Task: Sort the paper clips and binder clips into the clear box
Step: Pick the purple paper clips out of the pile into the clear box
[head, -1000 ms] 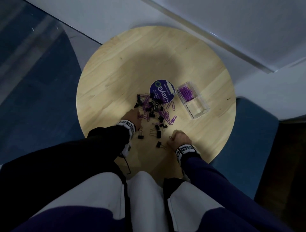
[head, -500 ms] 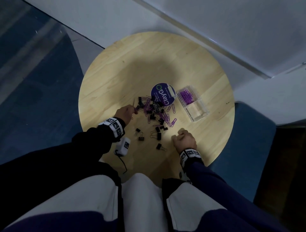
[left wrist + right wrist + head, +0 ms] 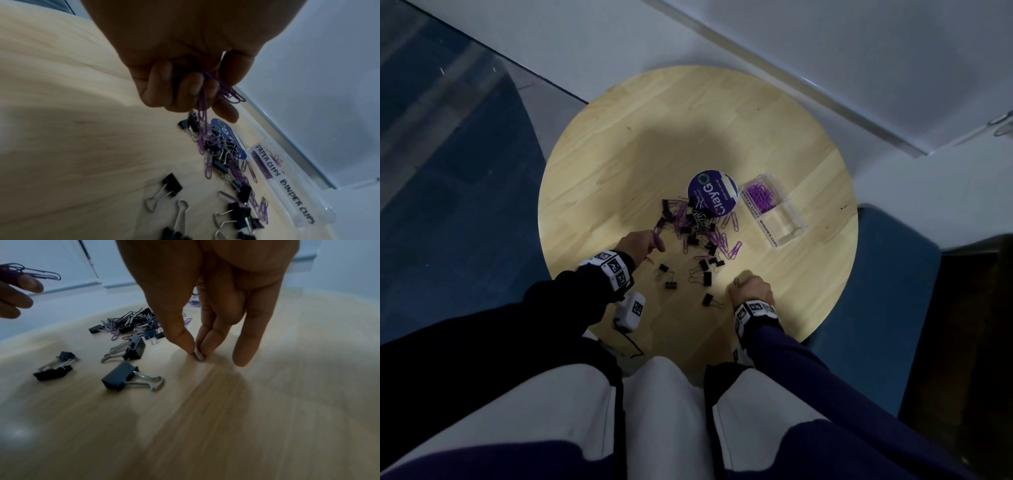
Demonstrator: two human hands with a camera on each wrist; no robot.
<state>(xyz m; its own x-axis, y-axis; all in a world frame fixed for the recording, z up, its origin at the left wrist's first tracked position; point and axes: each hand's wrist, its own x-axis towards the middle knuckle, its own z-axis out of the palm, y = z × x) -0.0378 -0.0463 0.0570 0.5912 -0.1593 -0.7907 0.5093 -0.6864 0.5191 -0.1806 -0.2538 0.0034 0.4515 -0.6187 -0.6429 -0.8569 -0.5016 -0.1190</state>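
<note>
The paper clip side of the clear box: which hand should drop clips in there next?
Left, probably. The left hand already grips purple paper clips; the right hand only pinches at the table.

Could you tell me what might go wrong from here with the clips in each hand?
1. The left hand holds a loose bunch of purple paper clips; some dangle below its fingers and could drop back into the mixed pile.
2. The right hand pinches something tiny against the round wooden table; it may slip.
3. The clear box lies beyond the ClayGo lid, so a reach could scatter binder clips.
</note>
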